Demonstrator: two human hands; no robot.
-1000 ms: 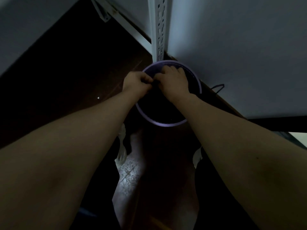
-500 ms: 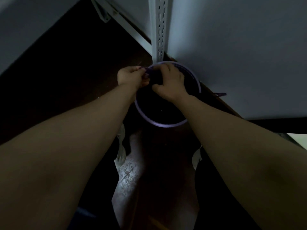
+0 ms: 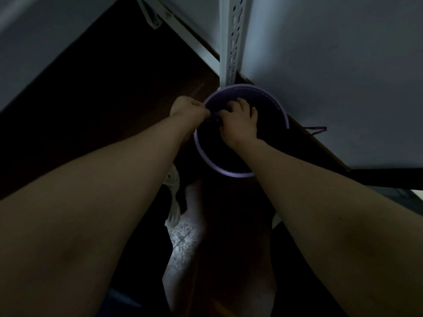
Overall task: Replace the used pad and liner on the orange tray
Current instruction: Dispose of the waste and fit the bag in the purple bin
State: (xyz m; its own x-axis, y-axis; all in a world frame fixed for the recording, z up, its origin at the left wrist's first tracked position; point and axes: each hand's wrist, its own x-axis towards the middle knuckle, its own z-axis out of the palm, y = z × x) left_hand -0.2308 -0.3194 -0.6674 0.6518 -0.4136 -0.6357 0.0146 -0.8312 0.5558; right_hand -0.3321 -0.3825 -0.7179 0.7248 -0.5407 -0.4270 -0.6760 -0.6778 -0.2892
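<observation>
Right hand (image 3: 238, 124) now lower, inside bin (image 3: 229, 173).

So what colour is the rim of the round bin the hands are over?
Light purple rim, clearest in the head view.

Dim storeroom: slotted shelving upright (image 3: 233, 40)

I see a round purple-rimmed bin (image 3: 270, 106), dark bag inside, under my right hand (image 3: 238, 123); my left hand (image 3: 188, 109) pinches bag material at its near-left rim.
</observation>
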